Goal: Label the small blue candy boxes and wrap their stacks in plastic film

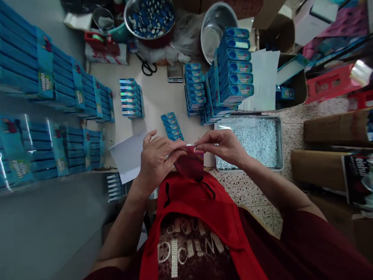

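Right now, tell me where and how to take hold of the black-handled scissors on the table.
Grip the scissors by their black finger loops, coming from the person's side: the loops lie nearer the body, while the slim end points away and leftward. The left hand seems better placed, being nearer, though it pinches the dark red packet.

Packing wkshp, prob. Shows in stacked blue cardboard boxes (pixel 240 67), rect. metal tray (pixel 280 143) w/ pale-blue pellets (pixel 250 137), brown cardboard cartons (pixel 317 169).
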Tool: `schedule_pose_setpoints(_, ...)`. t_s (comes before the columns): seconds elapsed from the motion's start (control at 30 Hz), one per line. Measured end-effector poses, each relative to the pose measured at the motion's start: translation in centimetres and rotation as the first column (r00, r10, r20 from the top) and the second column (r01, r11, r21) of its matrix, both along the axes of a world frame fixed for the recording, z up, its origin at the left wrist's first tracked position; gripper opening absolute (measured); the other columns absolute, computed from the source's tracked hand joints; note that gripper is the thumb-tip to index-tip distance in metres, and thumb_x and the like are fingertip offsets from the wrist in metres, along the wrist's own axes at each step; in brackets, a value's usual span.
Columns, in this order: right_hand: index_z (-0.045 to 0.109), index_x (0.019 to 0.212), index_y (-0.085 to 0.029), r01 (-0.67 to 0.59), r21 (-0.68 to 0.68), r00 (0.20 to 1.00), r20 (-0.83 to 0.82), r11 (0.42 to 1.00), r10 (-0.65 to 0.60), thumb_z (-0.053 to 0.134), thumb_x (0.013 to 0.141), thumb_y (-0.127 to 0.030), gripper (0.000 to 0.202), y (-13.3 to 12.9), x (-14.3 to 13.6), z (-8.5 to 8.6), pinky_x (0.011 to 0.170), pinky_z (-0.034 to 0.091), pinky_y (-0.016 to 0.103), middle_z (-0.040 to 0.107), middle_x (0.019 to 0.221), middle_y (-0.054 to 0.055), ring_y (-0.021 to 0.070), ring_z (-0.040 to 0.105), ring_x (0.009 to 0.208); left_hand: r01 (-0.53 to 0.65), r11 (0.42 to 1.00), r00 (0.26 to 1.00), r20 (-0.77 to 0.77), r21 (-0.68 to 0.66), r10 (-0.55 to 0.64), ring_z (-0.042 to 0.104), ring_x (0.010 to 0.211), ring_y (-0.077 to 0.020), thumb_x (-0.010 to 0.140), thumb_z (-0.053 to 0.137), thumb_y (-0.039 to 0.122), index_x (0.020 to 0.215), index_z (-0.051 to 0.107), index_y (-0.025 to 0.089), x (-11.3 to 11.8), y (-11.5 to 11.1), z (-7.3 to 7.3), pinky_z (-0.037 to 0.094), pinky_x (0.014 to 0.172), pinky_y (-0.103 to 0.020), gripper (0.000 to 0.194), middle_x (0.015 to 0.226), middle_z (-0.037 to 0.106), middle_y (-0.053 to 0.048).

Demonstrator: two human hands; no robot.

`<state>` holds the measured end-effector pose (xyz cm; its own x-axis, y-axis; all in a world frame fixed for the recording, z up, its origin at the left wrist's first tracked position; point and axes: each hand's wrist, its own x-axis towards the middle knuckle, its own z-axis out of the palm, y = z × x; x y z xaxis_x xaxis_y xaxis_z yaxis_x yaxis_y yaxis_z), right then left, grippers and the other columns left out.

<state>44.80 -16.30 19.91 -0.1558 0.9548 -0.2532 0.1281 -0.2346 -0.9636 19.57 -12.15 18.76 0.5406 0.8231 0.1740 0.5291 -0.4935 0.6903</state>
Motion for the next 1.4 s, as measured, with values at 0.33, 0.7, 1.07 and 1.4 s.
schedule_pose_setpoints(0.33,0.082,0.105,-0.023,-0.159,0.299,0.941,0.335,0.941,0.052,0.072,0.102,-0.034,0.016,0.7,-0.9,-0.8,0.087,0.049,0.036,0.082,0.095,0.004,0.0196,0.071,0.09,-0.114,0.993,0.993,-0.016,0.015,0.114,0.071,0.085,-0.0207,0.104,0.07,0.05,0.09,0.084,0.029,1.0,0.5,-1.7,0.043,0.119,-0.049,0.029,0.081,0.076,-0.001)
schedule_pose_setpoints(0.7,0.083,0.092,-0.021,-0.169,0.106,0.927,0.354,0.98,0.122,0.07,0.101,-0.041,0.025,3.2,0.3,-3.2,0.076,0.044,0.033,0.081,0.085,0.003,0.018,0.067,0.078,-0.042,0.996,0.994,-0.104,-0.081,0.033,0.072,0.094,-0.0245,0.107,0.063,0.048,0.1,0.083,0.027,0.1,2.0,-3.9,0.042,0.121,-0.05,0.031,0.091,0.081,-0.005)
schedule_pose_setpoints(1.07,0.084,0.093,-0.022,-0.286,0.189,0.858,0.487,0.939,0.163,0.07,0.102,-0.034,0.021,5.4,-0.9,-4.8,0.089,0.041,0.038,0.082,0.087,0.004,0.0194,0.069,0.083,-0.034,0.995,0.986,-0.163,-0.096,0.018,0.071,0.099,-0.025,0.107,0.062,0.051,0.111,0.083,0.029,-1.3,2.8,-4.9,0.03,0.13,-0.058,0.03,0.097,0.081,-0.005)
schedule_pose_setpoints(1.4,0.084,0.101,-0.027,-0.5,0.258,0.667,0.723,0.827,0.178,0.063,0.108,-0.04,0.026,6.0,-3.5,-4.7,0.121,0.024,0.056,0.08,0.087,0.004,0.0251,0.065,0.097,-0.008,0.984,0.966,-0.256,-0.179,-0.038,0.072,0.1,-0.0271,0.108,0.058,0.036,0.098,0.082,0.027,-1.5,3.8,-5.9,0.035,0.125,-0.06,0.028,0.095,0.08,-0.006)
